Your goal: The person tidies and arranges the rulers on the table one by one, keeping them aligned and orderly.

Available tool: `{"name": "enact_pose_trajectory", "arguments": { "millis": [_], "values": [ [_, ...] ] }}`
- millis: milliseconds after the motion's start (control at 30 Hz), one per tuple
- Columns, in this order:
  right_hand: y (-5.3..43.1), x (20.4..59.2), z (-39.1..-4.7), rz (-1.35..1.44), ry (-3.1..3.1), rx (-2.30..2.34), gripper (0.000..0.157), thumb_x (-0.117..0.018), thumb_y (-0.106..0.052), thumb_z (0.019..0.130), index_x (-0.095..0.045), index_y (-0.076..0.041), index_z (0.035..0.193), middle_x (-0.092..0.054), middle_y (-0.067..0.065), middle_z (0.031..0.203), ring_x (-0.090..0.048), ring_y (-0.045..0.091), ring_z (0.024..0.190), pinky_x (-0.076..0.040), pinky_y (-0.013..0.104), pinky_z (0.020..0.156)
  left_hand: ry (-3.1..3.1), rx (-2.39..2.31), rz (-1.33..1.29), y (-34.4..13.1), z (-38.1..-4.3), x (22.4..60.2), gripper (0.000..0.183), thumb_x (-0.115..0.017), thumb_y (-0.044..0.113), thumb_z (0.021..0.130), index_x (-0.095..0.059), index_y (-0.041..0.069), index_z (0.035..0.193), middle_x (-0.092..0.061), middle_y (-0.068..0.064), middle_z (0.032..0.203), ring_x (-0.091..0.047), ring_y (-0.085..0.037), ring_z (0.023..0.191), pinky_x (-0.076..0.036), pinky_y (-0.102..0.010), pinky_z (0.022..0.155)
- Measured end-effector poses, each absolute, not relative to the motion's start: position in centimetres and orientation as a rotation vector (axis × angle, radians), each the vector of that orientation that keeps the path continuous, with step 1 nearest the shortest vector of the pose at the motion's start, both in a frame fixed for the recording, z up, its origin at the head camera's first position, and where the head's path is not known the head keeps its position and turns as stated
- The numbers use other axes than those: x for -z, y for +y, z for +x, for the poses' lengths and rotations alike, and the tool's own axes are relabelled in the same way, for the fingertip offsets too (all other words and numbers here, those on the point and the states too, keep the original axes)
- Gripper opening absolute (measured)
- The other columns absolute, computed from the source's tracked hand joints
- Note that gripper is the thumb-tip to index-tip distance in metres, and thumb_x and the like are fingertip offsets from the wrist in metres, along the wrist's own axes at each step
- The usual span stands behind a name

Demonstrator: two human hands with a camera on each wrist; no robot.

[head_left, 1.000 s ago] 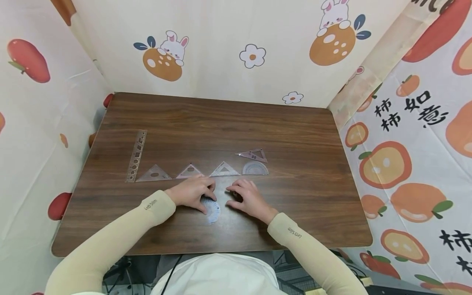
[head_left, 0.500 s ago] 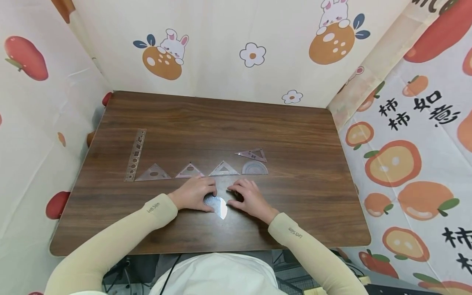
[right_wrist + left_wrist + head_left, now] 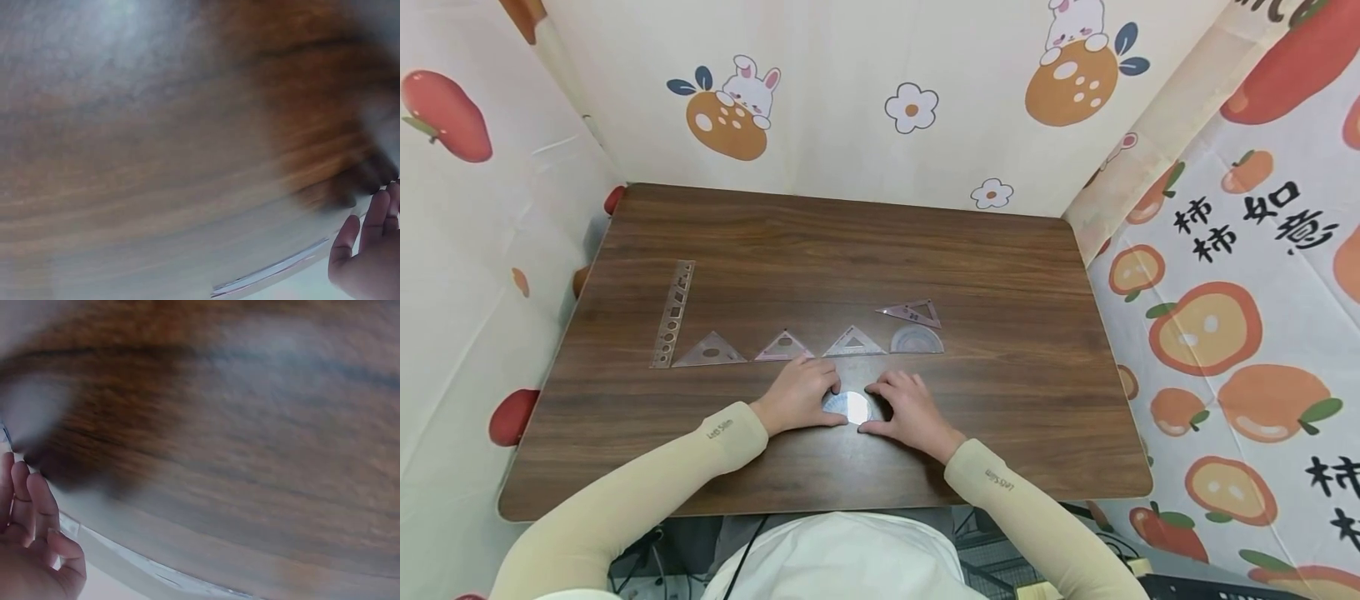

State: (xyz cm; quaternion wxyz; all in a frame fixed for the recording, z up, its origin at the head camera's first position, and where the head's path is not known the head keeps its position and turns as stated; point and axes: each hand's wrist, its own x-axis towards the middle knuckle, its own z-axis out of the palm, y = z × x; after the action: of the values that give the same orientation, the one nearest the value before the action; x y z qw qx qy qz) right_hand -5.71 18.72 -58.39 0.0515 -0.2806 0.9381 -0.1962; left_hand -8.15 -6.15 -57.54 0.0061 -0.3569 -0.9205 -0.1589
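Note:
A small clear protractor lies between my hands near the middle of the table, with bright glare on it in the head view. My left hand pinches its left side between thumb and fingers. The right hand is at its right end, fingers and thumb loosely bent; whether they touch it cannot be made out. The left wrist view shows the left hand at its lower left edge, and the right wrist view shows the right hand at its lower right. In neither can the protractor be clearly seen.
Beyond my hands runs a row: a clear stencil ruler, a set square, a pinkish set square, another set square and a larger protractor. One more set square lies behind that protractor on the wooden table.
The left hand has turned the small protractor and shifted it right and slightly away from me, up to the right hand. The right hand has stayed almost in place.

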Motion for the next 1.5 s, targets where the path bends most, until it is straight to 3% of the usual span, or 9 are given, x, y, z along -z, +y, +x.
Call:
{"name": "enact_pose_trajectory", "arguments": {
  "millis": [333, 500, 767, 1133, 1400, 1500],
  "values": [
    [18.3, 58.5, -5.1, -0.825, 2.915, 0.501, 0.059, -0.083, -0.054, 0.081, -0.073, -0.013, 0.124, -0.064, 0.000, 0.112, -0.056, 0.018, 0.104, -0.042, 0.037, 0.089, -2.892, 0.512, -1.093, -6.0, -7.9, 57.4, 0.052, -0.086, 0.060, 0.073, -0.072, 0.015, 0.096, -0.068, 0.000, 0.095, -0.069, -0.024, 0.102, -0.048, -0.059, 0.106],
    [18.3, 58.5, -4.9, -0.809, 2.915, 0.495, 0.055, -0.081, -0.051, 0.085, -0.073, -0.013, 0.125, -0.064, 0.001, 0.113, -0.057, 0.018, 0.104, -0.042, 0.037, 0.090, -2.838, 0.527, -1.145, -6.2, -7.9, 57.5, 0.056, -0.088, 0.057, 0.071, -0.080, 0.014, 0.106, -0.065, -0.001, 0.097, -0.065, -0.021, 0.095, -0.052, -0.054, 0.098],
    [18.0, 58.6, -4.8, -0.805, 2.930, 0.551, 0.045, -0.082, -0.042, 0.087, -0.075, -0.014, 0.121, -0.065, 0.000, 0.110, -0.059, 0.017, 0.103, -0.043, 0.036, 0.091, -2.917, 0.686, -1.089, -5.8, -7.7, 57.2, 0.049, -0.091, 0.046, 0.072, -0.082, 0.014, 0.109, -0.064, 0.001, 0.097, -0.060, -0.017, 0.090, -0.051, -0.041, 0.087],
    [18.4, 58.7, -5.4, -0.755, 2.916, 0.727, 0.042, -0.085, -0.033, 0.082, -0.073, -0.011, 0.117, -0.067, 0.003, 0.112, -0.060, 0.021, 0.106, -0.042, 0.040, 0.091, -3.011, 0.857, -0.918, -4.9, -7.9, 57.2, 0.043, -0.091, 0.041, 0.074, -0.079, 0.016, 0.106, -0.067, 0.002, 0.100, -0.064, -0.019, 0.100, -0.051, -0.044, 0.094],
    [21.5, 57.6, -6.9, -0.766, 2.972, 0.782, 0.042, -0.085, -0.027, 0.081, -0.073, -0.009, 0.117, -0.068, 0.004, 0.114, -0.062, 0.023, 0.109, -0.045, 0.043, 0.091, -2.929, 0.868, -0.947, -2.2, -9.6, 56.1, 0.042, -0.091, 0.040, 0.075, -0.079, 0.017, 0.107, -0.070, 0.002, 0.105, -0.065, -0.017, 0.099, -0.045, -0.037, 0.083],
    [22.7, 57.1, -7.5, -0.775, 3.009, 0.761, 0.043, -0.086, -0.026, 0.080, -0.072, -0.009, 0.117, -0.069, 0.004, 0.112, -0.064, 0.024, 0.107, -0.046, 0.043, 0.090, -2.911, 0.870, -0.972, -0.9, -10.4, 55.6, 0.044, -0.091, 0.040, 0.075, -0.079, 0.016, 0.110, -0.070, 0.001, 0.106, -0.065, -0.018, 0.102, -0.046, -0.038, 0.085]
  ]
}}
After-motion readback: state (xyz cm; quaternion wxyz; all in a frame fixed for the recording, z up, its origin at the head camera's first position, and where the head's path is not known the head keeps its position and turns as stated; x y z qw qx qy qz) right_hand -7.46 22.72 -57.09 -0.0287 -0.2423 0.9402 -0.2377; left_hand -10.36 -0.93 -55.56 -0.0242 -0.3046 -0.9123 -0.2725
